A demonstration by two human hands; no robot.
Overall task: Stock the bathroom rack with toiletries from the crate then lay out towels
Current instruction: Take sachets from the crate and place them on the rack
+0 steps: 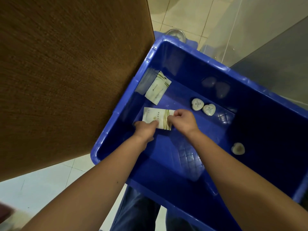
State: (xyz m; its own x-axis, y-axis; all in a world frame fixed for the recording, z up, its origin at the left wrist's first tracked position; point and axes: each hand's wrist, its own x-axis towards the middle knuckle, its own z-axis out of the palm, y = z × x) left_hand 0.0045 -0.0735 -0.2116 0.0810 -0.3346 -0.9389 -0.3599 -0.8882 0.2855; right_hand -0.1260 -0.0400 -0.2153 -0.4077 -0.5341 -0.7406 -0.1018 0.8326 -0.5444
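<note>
Down on the floor of the blue crate, we pinch one white sachet with both hands: left hand fingers clamped on its near edge, right hand fingers on its striped end. Then a second sachet sits at 11 o'clock, two heart-shaped soaps at 2 o'clock.

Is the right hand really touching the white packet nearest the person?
Touching. The head view shows the right hand pinching the striped end of the white packet; the left hand grips its near edge.
</note>
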